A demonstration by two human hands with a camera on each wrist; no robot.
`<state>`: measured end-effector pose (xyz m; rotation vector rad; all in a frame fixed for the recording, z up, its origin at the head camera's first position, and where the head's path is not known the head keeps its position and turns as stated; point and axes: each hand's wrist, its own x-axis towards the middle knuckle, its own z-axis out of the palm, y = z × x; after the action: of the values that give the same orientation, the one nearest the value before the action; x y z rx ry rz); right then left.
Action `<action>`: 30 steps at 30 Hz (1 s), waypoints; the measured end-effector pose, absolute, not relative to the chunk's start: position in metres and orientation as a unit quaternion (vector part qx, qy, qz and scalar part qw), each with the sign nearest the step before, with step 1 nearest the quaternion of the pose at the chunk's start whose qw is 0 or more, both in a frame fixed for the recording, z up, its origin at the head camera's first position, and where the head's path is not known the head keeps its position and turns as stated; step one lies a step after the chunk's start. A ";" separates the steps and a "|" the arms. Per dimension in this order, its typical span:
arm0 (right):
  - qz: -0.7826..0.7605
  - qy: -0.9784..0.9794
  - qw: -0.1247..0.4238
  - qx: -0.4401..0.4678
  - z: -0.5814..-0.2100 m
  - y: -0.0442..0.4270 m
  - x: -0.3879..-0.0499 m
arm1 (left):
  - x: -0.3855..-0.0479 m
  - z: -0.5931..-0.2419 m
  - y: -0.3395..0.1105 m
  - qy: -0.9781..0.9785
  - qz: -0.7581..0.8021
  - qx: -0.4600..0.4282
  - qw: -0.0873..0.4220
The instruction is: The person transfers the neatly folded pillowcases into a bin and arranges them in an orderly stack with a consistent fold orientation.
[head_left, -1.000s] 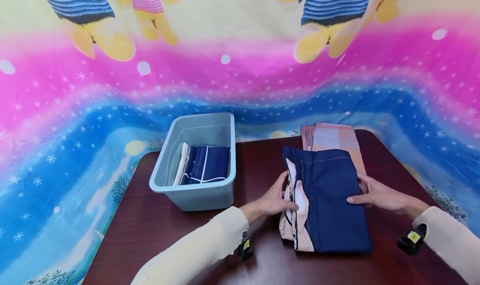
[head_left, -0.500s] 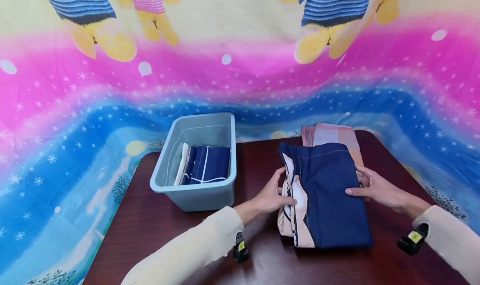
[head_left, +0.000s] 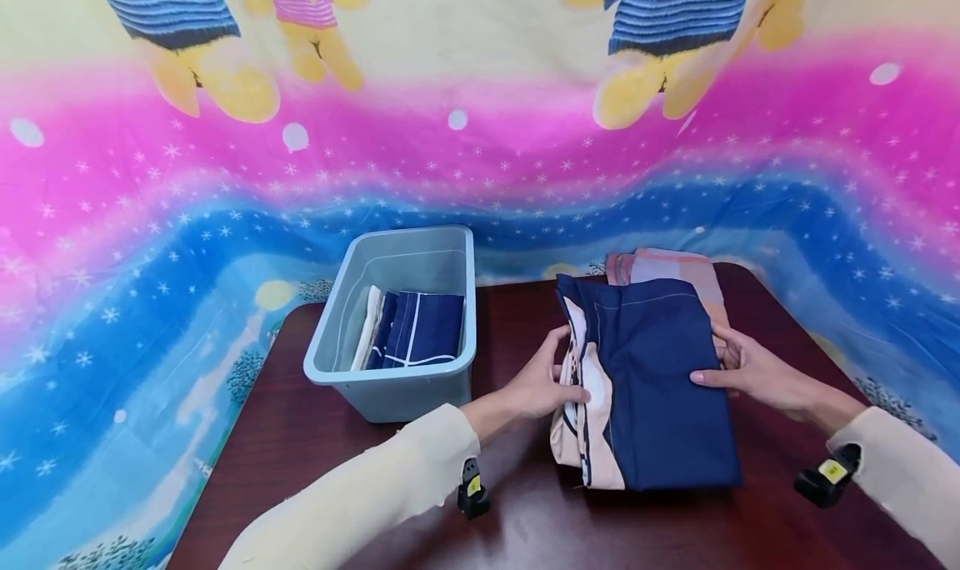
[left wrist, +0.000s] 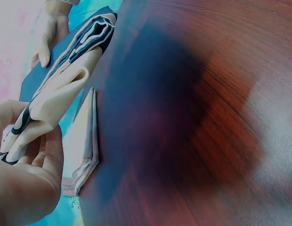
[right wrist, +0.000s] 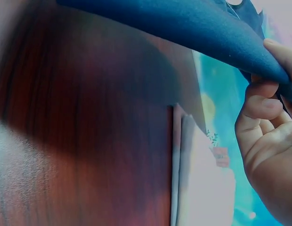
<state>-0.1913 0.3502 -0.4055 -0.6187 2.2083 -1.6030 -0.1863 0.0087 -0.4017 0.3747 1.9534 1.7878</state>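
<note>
Far left: a grey-blue bin (head_left: 405,399) stood on the tabletop (head_left: 513,337), with a pale cloth (head_left: 366,328) and a dark blue cloth with white lines (head_left: 429,324) inside it, against its near and right parts.

Next, the left hand (head_left: 542,387), right of the bin and the nearer of the 2 hands to it. It was clamped on the left edge of the folded navy cloth (head_left: 667,387): thumb over the top, fingers curled beneath, parted only by the stacked layers. That edge showed pale patterned folds.

Centre right: the navy cloth lay directly between the 2 hands, so right of the left hand and left of the right hand. Its long axis appeared to run near to far, square to the line joining the hands; foreshortening made this uncertain. Both wrist views showed it raised above the tabletop, with a dark shadow below. The bin was to its left, well apart.

Behind it, a pink checked cloth (head_left: 686,272) rested on the tabletop, partly hidden in the head view.

Far right: the right hand (head_left: 761,377) was clamped on the opposite edge, thumb on the upper face, fingers bent underneath, parted only by the cloth's thickness.
</note>
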 end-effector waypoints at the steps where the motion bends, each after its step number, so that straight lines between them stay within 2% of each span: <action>1: -0.566 0.775 0.174 -0.221 -0.404 0.349 -0.192 | -0.186 -0.400 0.008 0.714 0.647 0.140 0.229; 10: -0.557 0.780 0.186 -0.218 -0.390 0.338 -0.195 | -0.187 -0.387 -0.004 0.744 0.614 0.149 0.218; 23: -0.544 0.783 0.177 -0.242 -0.376 0.330 -0.201 | -0.184 -0.369 -0.011 0.748 0.614 0.142 0.207; 30: -0.526 0.801 0.178 -0.222 -0.366 0.321 -0.202 | -0.183 -0.358 -0.021 0.761 0.597 0.144 0.208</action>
<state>-0.2022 0.3210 -0.3662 -0.6282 2.2663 -1.4883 -0.1834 -0.0215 -0.3582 0.4019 2.1198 1.6612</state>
